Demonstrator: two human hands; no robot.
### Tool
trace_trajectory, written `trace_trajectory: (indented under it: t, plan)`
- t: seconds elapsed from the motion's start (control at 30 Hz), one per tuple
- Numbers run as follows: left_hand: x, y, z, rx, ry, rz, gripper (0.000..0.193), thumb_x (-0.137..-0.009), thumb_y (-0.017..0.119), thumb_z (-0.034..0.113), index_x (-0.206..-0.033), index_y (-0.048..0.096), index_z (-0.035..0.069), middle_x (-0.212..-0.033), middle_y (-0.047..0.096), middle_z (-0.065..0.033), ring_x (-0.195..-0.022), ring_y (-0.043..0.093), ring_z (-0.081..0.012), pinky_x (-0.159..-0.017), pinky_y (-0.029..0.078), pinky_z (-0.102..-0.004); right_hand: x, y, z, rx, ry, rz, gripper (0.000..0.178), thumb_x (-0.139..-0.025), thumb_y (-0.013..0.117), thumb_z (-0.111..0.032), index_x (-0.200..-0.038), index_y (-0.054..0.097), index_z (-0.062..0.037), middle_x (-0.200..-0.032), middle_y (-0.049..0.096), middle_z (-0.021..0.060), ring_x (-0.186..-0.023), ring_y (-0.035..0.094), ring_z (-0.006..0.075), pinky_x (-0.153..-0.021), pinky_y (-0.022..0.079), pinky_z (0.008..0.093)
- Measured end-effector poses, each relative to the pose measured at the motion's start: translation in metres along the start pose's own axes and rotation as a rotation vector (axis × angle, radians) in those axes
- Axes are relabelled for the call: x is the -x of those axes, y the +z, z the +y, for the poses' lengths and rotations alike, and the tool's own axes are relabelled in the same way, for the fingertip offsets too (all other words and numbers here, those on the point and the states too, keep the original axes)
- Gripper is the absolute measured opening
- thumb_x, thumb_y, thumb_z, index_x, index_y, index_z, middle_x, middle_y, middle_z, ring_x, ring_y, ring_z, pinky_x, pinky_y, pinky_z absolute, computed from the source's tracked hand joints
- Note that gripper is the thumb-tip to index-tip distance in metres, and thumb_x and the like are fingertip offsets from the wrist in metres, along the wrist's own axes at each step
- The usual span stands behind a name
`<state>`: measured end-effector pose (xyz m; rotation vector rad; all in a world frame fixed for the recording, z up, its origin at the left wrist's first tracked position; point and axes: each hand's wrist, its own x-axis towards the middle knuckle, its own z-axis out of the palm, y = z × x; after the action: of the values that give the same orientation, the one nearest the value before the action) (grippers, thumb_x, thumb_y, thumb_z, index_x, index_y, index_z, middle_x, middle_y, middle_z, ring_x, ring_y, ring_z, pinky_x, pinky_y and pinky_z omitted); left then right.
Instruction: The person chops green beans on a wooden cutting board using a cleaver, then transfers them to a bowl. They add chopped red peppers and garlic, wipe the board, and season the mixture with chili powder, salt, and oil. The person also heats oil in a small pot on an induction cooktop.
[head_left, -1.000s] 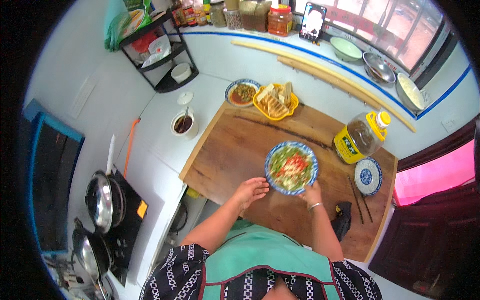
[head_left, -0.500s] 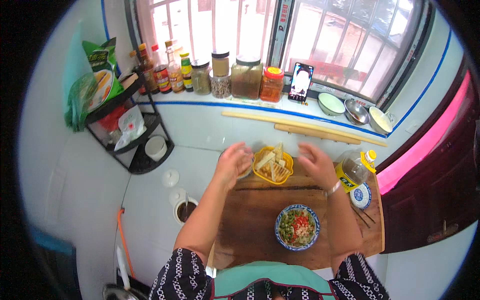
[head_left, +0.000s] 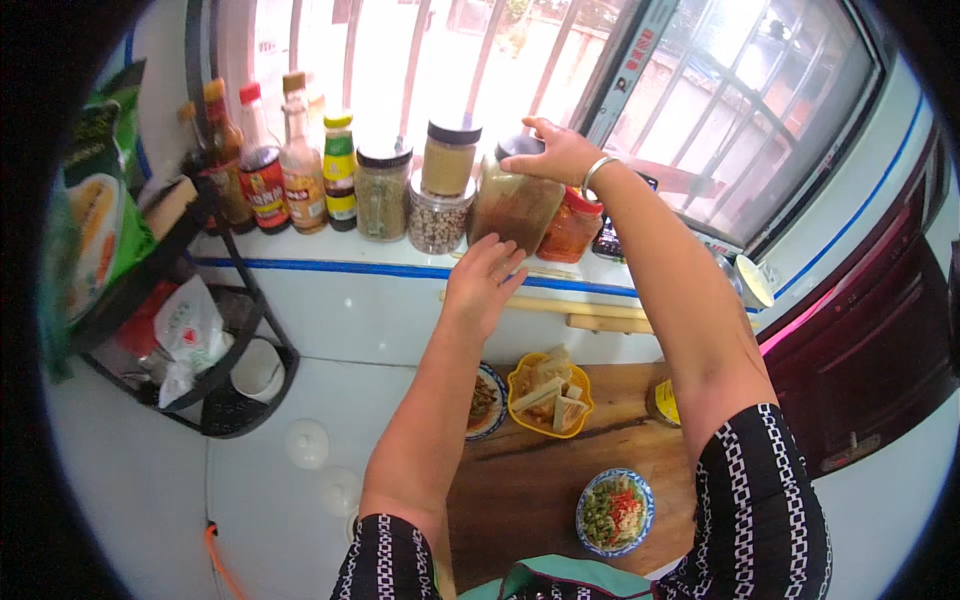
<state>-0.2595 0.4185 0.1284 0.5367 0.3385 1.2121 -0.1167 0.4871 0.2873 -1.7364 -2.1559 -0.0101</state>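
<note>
A large square glass jar [head_left: 515,205] with brownish contents and a dark lid stands on the windowsill. Over its lid, my right hand [head_left: 565,158] is closed, thumb on the near side and fingers beyond. My left hand [head_left: 480,285] is by the jar's lower front, fingers stretched out and holding nothing; whether the fingertips touch the glass, I cannot tell. Right beside the big jar is a red-lidded jar [head_left: 570,228] of reddish contents. On its left sit a jar of speckled grains [head_left: 438,218] with a smaller dark-lidded jar [head_left: 450,160] stacked above it.
Several sauce bottles [head_left: 262,175] line the sill at left, beside a jar of greenish seasoning [head_left: 383,195]. On the wooden board [head_left: 520,500] are a yellow basket [head_left: 545,432] of flatbread pieces and a patterned bowl [head_left: 615,512] of chopped greens and red chilli. A black corner shelf [head_left: 240,420] stands left.
Both hands have moved from above the board up to the windowsill. My right hand has taken hold of the big jar's lid. The view has shifted closer to the window.
</note>
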Motion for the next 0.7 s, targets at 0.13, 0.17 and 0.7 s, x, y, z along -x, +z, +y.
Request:
trace_trajectory:
  t: [0.13, 0.17, 0.7]
  plan:
    - [-0.015, -0.011, -0.009, 0.097, -0.031, -0.033, 0.037, -0.092, 0.051, 0.015, -0.122, 0.043, -0.005, -0.125, 0.048, -0.0224, -0.117, 0.049, -0.0328, -0.100, 0.040, -0.0444, 0.000, 0.008, 0.002, 0.027, -0.071, -0.009, 0.089, -0.066, 0.070, -0.054, -0.132, 0.044, -0.0015, -0.121, 0.054, 0.0257, -0.113, 0.054, 0.0347, -0.097, 0.042, 0.0364]
    - [-0.014, -0.011, -0.007, 0.083, -0.017, -0.048, 0.037, -0.092, 0.051, 0.016, -0.122, 0.043, -0.005, -0.125, 0.049, -0.0223, -0.117, 0.049, -0.0325, -0.100, 0.040, -0.0446, 0.003, 0.007, 0.001, 0.022, -0.102, 0.013, 0.088, -0.065, 0.070, -0.053, -0.131, 0.044, -0.0002, -0.122, 0.054, 0.0259, -0.113, 0.054, 0.0353, -0.097, 0.042, 0.0368]
    - [0.152, 0.003, -0.081, -0.073, 0.340, -0.145, 0.076, -0.082, 0.067, 0.036, -0.139, 0.026, 0.009, -0.138, 0.036, -0.0096, -0.128, 0.037, -0.0270, -0.105, 0.033, -0.0458, 0.263, -0.065, -0.029, -0.443, -0.224, 0.381, 0.068, -0.073, 0.070, -0.042, -0.123, 0.050, -0.0007, -0.106, 0.055, 0.0222, -0.097, 0.056, 0.0335, -0.087, 0.045, 0.0386]
